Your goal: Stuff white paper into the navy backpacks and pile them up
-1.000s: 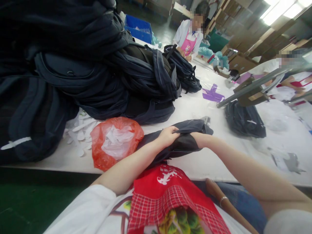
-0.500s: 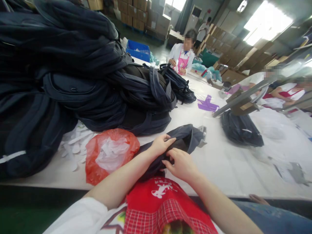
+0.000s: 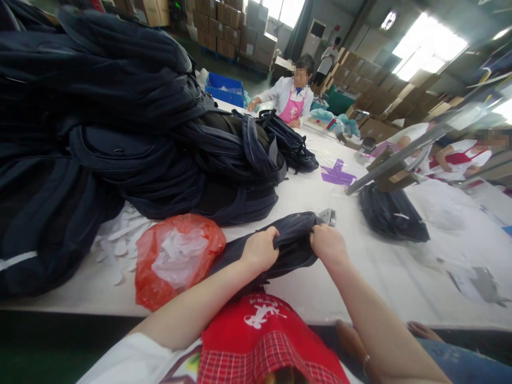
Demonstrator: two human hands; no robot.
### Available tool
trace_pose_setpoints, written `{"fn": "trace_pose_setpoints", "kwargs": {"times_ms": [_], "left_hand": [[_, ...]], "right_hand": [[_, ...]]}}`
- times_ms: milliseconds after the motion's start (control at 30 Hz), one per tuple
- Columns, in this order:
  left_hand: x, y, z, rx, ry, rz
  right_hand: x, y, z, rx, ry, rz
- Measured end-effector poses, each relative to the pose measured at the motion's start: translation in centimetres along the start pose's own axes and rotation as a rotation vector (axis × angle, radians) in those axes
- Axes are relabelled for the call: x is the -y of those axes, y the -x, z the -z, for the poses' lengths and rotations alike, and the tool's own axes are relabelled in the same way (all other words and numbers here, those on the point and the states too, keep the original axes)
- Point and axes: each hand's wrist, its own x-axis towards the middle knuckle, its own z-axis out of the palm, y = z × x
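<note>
Several dark backpacks (image 3: 132, 90) are heaped on the left of the white table (image 3: 360, 293), reaching nearly to its front edge. White strips (image 3: 122, 242) lie beside them, then a red plastic bag (image 3: 180, 261), open. My left hand (image 3: 261, 249) is curled closed over a fold of a dark bag (image 3: 295, 226) near the middle of the front edge. My right hand (image 3: 328, 241), half a second ago bent beside my left, has moved to the bag's right end and closed on fabric there; its opening now seems held at two places.
</note>
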Motion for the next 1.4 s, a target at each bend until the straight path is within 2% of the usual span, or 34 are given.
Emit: {"fn": "trace_pose_setpoints", "kwargs": {"times_ms": [133, 233, 333, 433, 500, 600, 633, 667, 733, 800, 867, 933, 1000, 1067, 1133, 1200, 1233, 1300, 1333, 1400], "left_hand": [[0.1, -0.1, 0.1, -0.005, 0.062, -0.003], [-0.2, 0.1, -0.2, -0.028, 0.09, 0.004], [-0.6, 0.5, -0.8, -0.053, 0.114, -0.007], [-0.4, 0.6, -1.2, -0.049, 0.238, -0.042], [0.1, 0.3, -1.2, 0.034, 0.407, -0.052], [0.7, -0.7, -0.3, 0.3, 0.704, -0.001], [0.7, -1.2, 0.2, 0.365, 0.731, 0.02], [0.6, -1.7, 0.6, 0.397, 0.689, 0.029], [-0.2, -2.6, 1.3, 0.401, 0.447, -0.002], [-1.2, -3.6, 1.6, 0.401, 0.18, -0.073], [-2.0, -4.5, 1.6, 0.401, 0.068, -0.118], [-2.3, -5.4, 1.7, 0.311, 0.063, -0.111], [-2.3, -6.0, 2.2, 0.182, 0.076, -0.098], [-2.3, -5.8, 2.9, 0.097, 0.052, -0.109], [-2.4, -4.7, 3.4, 0.078, 0.013, -0.144], [-2.6, -2.9, 3.1, 0.104, -0.021, -0.187], [-2.8, -1.8, 2.6, 0.125, -0.038, -0.212], [-3.2, 0.3, 1.0, 0.197, -0.082, -0.276], [-3.4, 1.1, 0.0, 0.241, -0.109, -0.31], [-3.8, 2.5, -1.7, 0.321, -0.148, -0.369]], "right_hand": [[-0.7, 0.4, 0.7, -0.003, 0.021, 0.029], [0.3, 2.2, 1.7, -0.044, 0.032, 0.02], [2.5, 5.4, 2.5, -0.16, -0.008, 0.114], [4.4, 8.3, 2.7, -0.317, -0.121, 0.236], [4.9, 9.3, 2.5, -0.395, -0.231, 0.268], [4.9, 9.3, 1.9, -0.475, -0.372, 0.293], [5.0, 9.1, 1.7, -0.482, -0.41, 0.305], [5.1, 9.0, 1.5, -0.479, -0.445, 0.321], [5.9, 9.0, 1.3, -0.438, -0.498, 0.353], [7.3, 9.5, 1.3, -0.35, -0.51, 0.388], [8.8, 10.5, 1.4, -0.239, -0.485, 0.456], [9.6, 11.5, 1.7, -0.168, -0.478, 0.531], [9.1, 11.7, 1.9, -0.148, -0.565, 0.561], [7.2, 10.9, 1.8, -0.14, -0.752, 0.461], [4.3, 9.2, 1.2, -0.096, -0.989, 0.202], [1.6, 7.2, 0.1, 0.045, -1.23, -0.118], [0.6, 6.3, -0.7, 0.139, -1.325, -0.227], [-0.2, 5.2, -2.5, 0.329, -1.503, -0.321], [0.0, 4.9, -3.5, 0.379, -1.571, -0.325], [1.1, 5.0, -5.5, 0.359, -1.685, -0.342]]}}
